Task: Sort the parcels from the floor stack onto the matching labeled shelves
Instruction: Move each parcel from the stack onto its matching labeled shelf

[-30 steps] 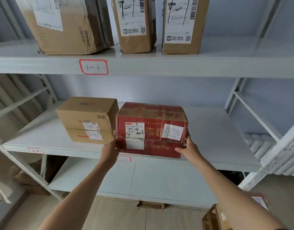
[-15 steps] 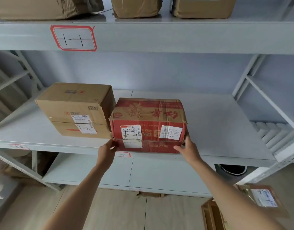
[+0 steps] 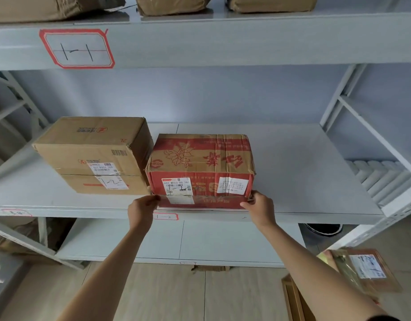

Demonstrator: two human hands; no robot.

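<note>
Parcels occupy a grey steel rack against a pale blue wall. Middle shelf [image 3: 304, 181], tagged 1-2 [image 3: 165, 216] on its front edge, carries a brown carton [image 3: 93, 156] at left and a red carton [image 3: 199, 170] at centre, sides touching; the right half is bare. The red carton sits flush with the front edge. Left hand [image 3: 142, 209] and right hand [image 3: 260, 208] grasp its lower front corners. Top shelf is tagged 1-1 [image 3: 77, 49].
</note>
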